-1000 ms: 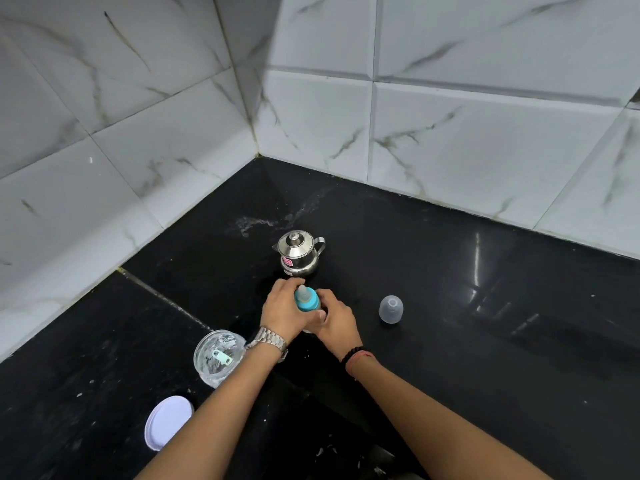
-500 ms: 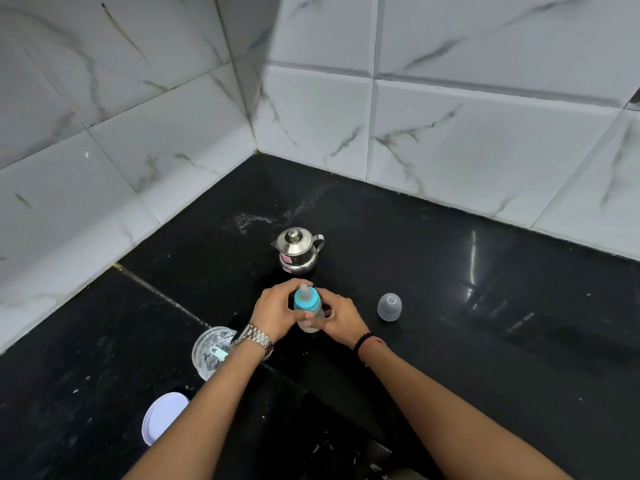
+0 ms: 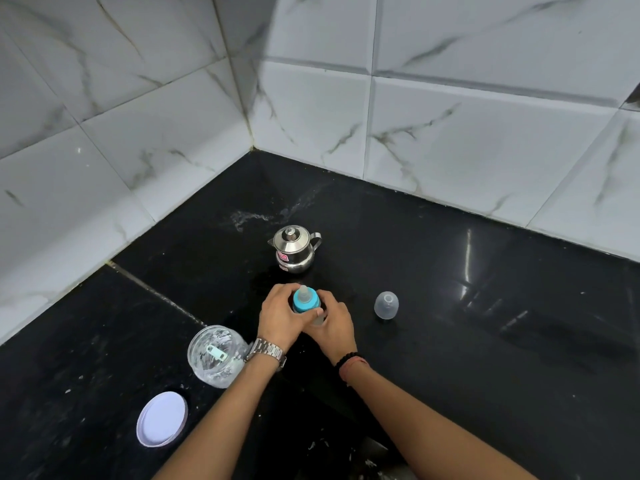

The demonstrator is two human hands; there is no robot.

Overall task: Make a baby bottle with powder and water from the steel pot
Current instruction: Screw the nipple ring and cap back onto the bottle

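A black polished countertop [image 3: 450, 341] fills a corner walled with white marble-look tiles [image 3: 467, 133], and a pale smear of spilled powder or water streaks the stone near the corner. Toward the middle of the counter the baby bottle [image 3: 306, 302] stands upright, its blue collar and clear teat on top. Both hands close around it from either side. The left hand [image 3: 281, 318] wraps the blue collar, fingers curled over the far side and thumb lying across the near side. The right hand [image 3: 335, 325] curls round the clear body just below, which is mostly hidden by the fingers. The two hands touch each other at the bottle. A metal watch [image 3: 266, 351] sits on the left wrist; dark and red bands [image 3: 351, 362] circle the right wrist.

Just behind the bottle, apart from the hands, the steel pot [image 3: 294, 249] stands with its lid on, spout to the left and handle to the right, a red label on its belly. To the right of the hands, well clear of them, the clear dome cap [image 3: 386, 304] rests on the counter. Near the left forearm an open clear jar [image 3: 216, 355] holds a pale green scoop [image 3: 215, 352], with white residue on its walls. Its white lid [image 3: 162, 419] lies flat on the counter nearer the camera, apart from the jar.
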